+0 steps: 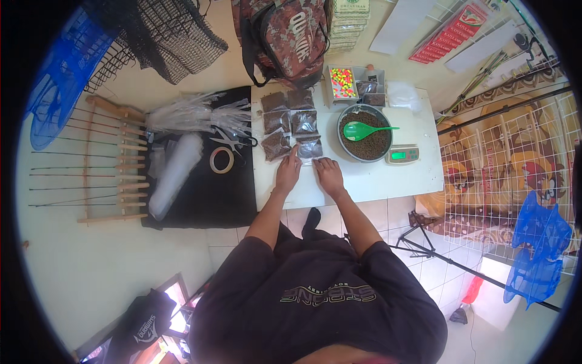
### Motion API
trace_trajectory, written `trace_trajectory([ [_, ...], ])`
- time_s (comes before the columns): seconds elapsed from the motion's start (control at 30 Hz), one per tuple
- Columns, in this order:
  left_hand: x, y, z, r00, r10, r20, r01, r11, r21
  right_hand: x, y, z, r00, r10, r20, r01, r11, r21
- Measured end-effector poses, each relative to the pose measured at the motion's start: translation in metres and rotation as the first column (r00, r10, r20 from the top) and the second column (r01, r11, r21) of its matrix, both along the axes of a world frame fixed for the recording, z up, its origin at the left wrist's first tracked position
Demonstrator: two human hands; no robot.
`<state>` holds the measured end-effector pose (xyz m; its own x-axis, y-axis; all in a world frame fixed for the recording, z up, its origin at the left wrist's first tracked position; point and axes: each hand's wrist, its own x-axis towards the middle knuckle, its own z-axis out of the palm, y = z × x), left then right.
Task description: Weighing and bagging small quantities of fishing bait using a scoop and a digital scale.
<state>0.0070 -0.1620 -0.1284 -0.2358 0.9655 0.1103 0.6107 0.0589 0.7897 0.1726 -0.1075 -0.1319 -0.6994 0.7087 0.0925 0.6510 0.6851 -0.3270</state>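
Both hands are being laid flat on a white bench (pixel 376 176), palms down and fingers spread, with nothing gripped in either. The left hand (pixel 287 173) is being pressed against the bench with its fingertips touching the lower edge of a small clear bag of brown pellets (pixel 276 145). The right hand (pixel 329 174) is being rested just beside it, its fingertips meeting the lower edge of another pellet bag (pixel 310 149). These two bags are being kept at the front of a group of six filled bags (pixel 291 115), arranged in two columns on the bench directly ahead of the hands.

To the right of the bags, a round metal bowl (pixel 343 115) is being used to hold loose brown pellets, with a green plastic spoon (pixel 364 129) lying across them. A small digital scale (pixel 402 154) is being kept just beside the bowl, at its lower right. Behind the bowl, a compartment box with coloured beads (pixel 343 82) is being stored.

On a black mat (pixel 206 194) to the left of the bench, a roll of tape (pixel 222 160), scissors (pixel 229 141) and a bundle of clear empty bags (pixel 200 113) are being kept. A camouflage backpack (pixel 285 33) is being leaned at the far end.
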Motion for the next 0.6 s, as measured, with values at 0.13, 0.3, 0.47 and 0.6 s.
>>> trace_trajectory([
  [0.13,-0.001,0.002,-0.003,0.997,-0.076,0.028,0.076,0.997,0.006,-0.003,-0.002,0.004,0.992,-0.055,-0.117,0.068,0.992,0.109],
  [0.3,-0.004,0.004,-0.005,0.994,-0.101,-0.031,0.099,0.993,-0.064,-0.003,0.002,0.003,0.992,-0.067,-0.109,0.071,0.997,0.032],
  [0.47,0.000,0.005,0.001,0.994,-0.111,0.016,0.112,0.989,-0.100,-0.001,0.007,-0.006,0.984,-0.092,-0.152,0.094,0.995,0.010],
  [0.6,0.000,0.005,0.001,0.996,-0.082,0.025,0.084,0.988,-0.127,-0.007,0.009,-0.003,0.982,-0.091,-0.165,0.100,0.994,0.046],
])
